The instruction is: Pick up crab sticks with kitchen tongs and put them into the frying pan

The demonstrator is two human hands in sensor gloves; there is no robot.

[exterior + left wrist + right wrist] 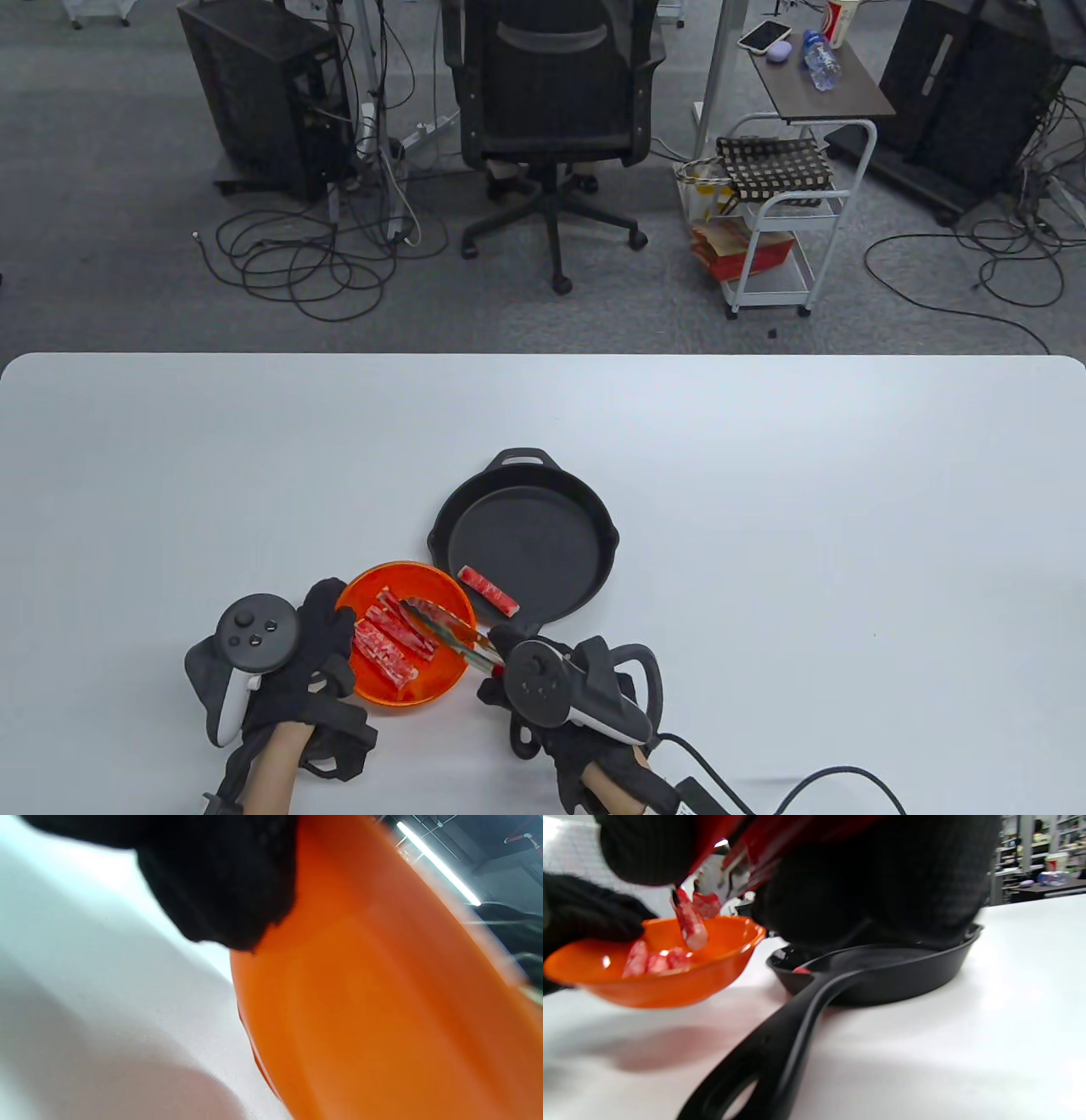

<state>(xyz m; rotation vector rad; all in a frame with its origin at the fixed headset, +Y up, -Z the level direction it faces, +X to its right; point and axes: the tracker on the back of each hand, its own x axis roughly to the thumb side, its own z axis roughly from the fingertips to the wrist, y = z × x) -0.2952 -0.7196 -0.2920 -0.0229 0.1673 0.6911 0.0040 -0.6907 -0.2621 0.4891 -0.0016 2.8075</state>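
Table view: the right hand (551,688) grips the kitchen tongs (450,632), tips in the orange bowl (441,679) among crab sticks (386,645). At the bowl's nine o'clock, the left hand (297,662) holds its rim. One crab stick (489,590) lies in the frying pan (526,543).

Left wrist view: a fingertip (220,878) touches the bowl's wall.

Right wrist view: the tongs pinch a lifted stick (689,921).

The left hand (318,649) is holding the side of an orange bowl (373,683) on the white table (764,509), and crab sticks (386,652) are lying in the bowl. The right hand (543,679) is gripping metal kitchen tongs (445,632), and their tips are reaching into the bowl over the sticks. A black frying pan (526,535) is sitting just beside the bowl, and one crab stick (489,589) is lying inside it near the edge.
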